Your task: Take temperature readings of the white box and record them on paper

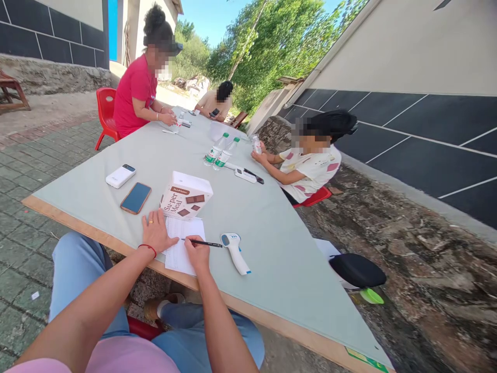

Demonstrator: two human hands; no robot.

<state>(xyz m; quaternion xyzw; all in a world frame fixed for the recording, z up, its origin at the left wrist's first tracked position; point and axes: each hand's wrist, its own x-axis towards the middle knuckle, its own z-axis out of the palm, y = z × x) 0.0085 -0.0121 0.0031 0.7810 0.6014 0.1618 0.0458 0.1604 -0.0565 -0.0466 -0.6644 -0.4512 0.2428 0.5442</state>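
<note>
My right hand (198,255) grips a black pen (207,243), its tip down near the middle of a white paper sheet (180,261) with faint writing. Lying flat with fingers spread, my left hand (156,231) rests on the table at the sheet's left edge. Just beyond the hands stands a white and brown box (188,194) marked "Super Meal", over the far part of the paper. A dark-screened phone (135,198) lies left of the box. To the right of the pen is a white infrared thermometer (236,253) on its side.
A white power bank (120,176) lies on the pale table (295,290) behind the phone. Two green-capped water bottles (213,150) stand farther off, near a white device (245,175). Three other people sit around the table; one, in a red shirt (134,96), sits at the left.
</note>
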